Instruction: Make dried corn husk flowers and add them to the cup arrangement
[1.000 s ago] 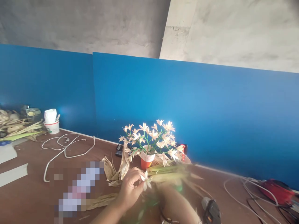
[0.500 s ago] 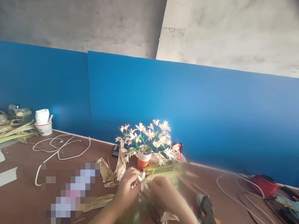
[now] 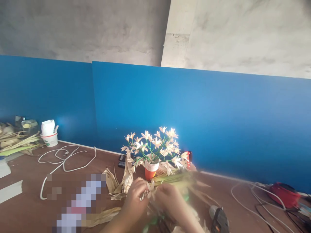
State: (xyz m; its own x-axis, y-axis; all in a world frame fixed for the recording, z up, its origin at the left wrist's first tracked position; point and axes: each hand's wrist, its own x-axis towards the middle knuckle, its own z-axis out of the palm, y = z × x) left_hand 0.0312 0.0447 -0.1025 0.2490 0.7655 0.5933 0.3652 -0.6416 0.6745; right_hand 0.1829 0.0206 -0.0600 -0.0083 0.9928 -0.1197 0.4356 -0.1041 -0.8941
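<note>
A pale husk flower [image 3: 151,190] with pointed petals is pinched at its left side by my left hand [image 3: 136,196]. Close on the flower's right, my right hand [image 3: 168,196] has its fingers curled together; the back of the hand hides whatever they hold. Just beyond both hands, an orange-and-white paper cup [image 3: 151,171] carries a bunch of similar flowers [image 3: 156,142] on green stems. Greenish husk strips [image 3: 173,178] lie behind my right hand, partly blurred.
Dry husks [image 3: 110,181] lie left of the cup, near small black devices [image 3: 121,160]. A dark hand tool [image 3: 219,220] rests at lower right. White cables [image 3: 66,157] loop at left, beside a white tub [image 3: 50,139]. A red case [image 3: 284,195] stands far right. A blue partition [image 3: 194,113] borders the table.
The view has shifted slightly, so most of the table appears lower. My left hand keeps its pinch on the flower, and my right hand stays close beside it with fingers curled.
</note>
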